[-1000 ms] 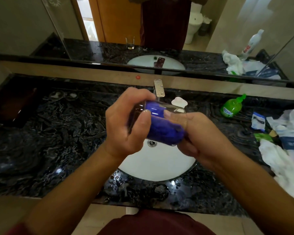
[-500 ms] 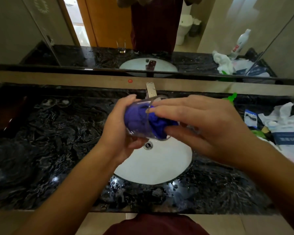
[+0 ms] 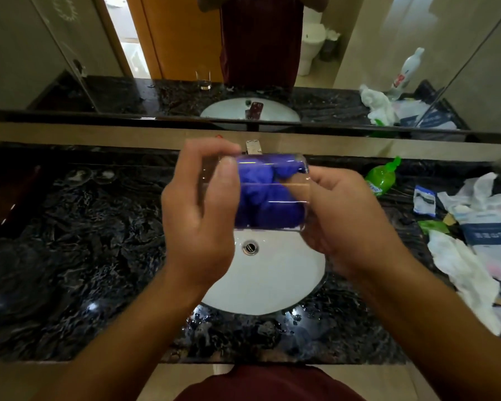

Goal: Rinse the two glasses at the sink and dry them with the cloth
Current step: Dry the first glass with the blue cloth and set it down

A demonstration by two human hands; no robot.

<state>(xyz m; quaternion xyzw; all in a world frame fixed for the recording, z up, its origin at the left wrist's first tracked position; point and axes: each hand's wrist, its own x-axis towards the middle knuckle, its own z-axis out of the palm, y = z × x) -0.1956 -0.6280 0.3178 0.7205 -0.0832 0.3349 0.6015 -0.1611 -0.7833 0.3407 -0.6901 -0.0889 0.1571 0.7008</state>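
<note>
Countertop (image 3: 70, 256): black veined stone, glossy, wet near the front edge. One oval white basin (image 3: 272, 285) set in it. Over the basin, one clear cylindrical glass (image 3: 272, 192) lay on its side, stuffed with one crumpled blue cloth (image 3: 266, 206). Left hand (image 3: 203, 215) gripped its base end, fingers curled, thumb across the wall. Right hand (image 3: 347, 221) curled at the mouth, fingertips pressing the cloth. Second glass seen only as a mirror reflection (image 3: 203, 79), upright.
</note>
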